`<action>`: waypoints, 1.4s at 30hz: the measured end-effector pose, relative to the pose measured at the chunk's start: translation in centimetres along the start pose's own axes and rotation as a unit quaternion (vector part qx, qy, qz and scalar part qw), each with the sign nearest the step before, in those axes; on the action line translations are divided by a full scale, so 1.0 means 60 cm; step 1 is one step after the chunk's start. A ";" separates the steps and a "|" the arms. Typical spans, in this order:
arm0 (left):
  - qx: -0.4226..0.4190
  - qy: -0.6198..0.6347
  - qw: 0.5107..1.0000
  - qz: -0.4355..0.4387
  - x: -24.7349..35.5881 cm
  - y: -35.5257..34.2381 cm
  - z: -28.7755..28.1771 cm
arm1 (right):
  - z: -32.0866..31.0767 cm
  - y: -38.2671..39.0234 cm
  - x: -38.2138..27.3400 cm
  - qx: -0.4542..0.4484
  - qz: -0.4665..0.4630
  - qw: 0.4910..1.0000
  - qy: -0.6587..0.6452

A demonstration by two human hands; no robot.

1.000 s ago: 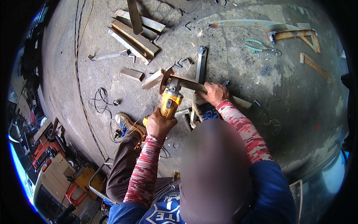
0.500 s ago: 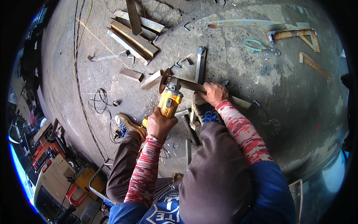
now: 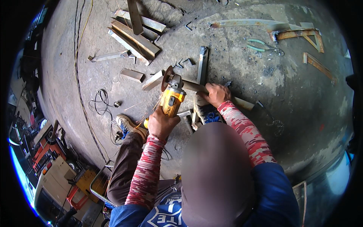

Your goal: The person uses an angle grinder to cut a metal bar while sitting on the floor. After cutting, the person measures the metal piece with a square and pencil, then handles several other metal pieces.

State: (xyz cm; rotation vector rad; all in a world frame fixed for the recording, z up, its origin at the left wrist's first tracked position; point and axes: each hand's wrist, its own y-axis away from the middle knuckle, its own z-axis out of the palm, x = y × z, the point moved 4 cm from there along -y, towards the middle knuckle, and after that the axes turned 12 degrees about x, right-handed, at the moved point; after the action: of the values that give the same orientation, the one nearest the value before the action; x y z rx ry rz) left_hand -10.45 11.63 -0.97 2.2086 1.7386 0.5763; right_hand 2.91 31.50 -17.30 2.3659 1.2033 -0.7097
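Observation:
My left hand [image 3: 162,123] is wrapped round the body of a yellow angle grinder [image 3: 171,103]. Its disc [image 3: 166,78] meets the left end of a metal bar [image 3: 194,86], and thin sparks fly off to the lower left. My right hand [image 3: 217,95] grips that bar near its middle, above my right shoe [image 3: 205,109]. The bar slants down to the right beyond the fingers. Just left of the disc lies a short metal offcut [image 3: 152,81]. The exact contact of disc and bar is partly hidden by the grinder head.
Several steel channels [image 3: 134,39] are piled at the far left. Green-handled pliers [image 3: 259,46] and a rusty bracket [image 3: 298,35] lie at the far right. A coiled cord [image 3: 100,102] rests beside my left shoe [image 3: 130,125]; long cables [image 3: 77,68] cross the concrete floor.
The long spark streaks toward the upper left have faded; shorter ones now show beside the grinder. Both hands, the grinder and the bar stay almost in place.

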 end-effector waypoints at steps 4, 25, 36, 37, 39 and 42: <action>-0.021 -0.007 1.000 -0.013 -0.001 0.001 -0.001 | 0.000 0.001 0.000 0.010 -0.002 1.000 -0.007; -0.004 0.094 0.991 -0.098 -0.112 0.069 -0.003 | 0.008 -0.025 0.023 0.005 -0.013 0.998 0.061; -0.016 0.117 0.989 -0.095 -0.110 0.061 0.022 | -0.033 0.008 0.001 0.103 0.028 0.989 0.098; -0.018 0.126 0.987 -0.094 -0.111 0.061 0.023 | -0.037 0.012 -0.005 0.119 0.028 0.988 0.091; -0.020 0.116 0.988 -0.096 -0.115 0.060 0.026 | -0.042 0.020 -0.018 0.149 0.036 0.985 0.080; -0.026 0.111 0.990 -0.088 -0.114 0.053 0.029 | -0.042 0.020 -0.018 0.134 0.086 0.982 0.102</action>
State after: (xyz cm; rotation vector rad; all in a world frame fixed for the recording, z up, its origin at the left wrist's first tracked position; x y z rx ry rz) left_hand -8.25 4.27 -2.07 1.9937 1.9782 0.8419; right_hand 4.00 31.54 -14.54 2.7846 1.0167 -0.6179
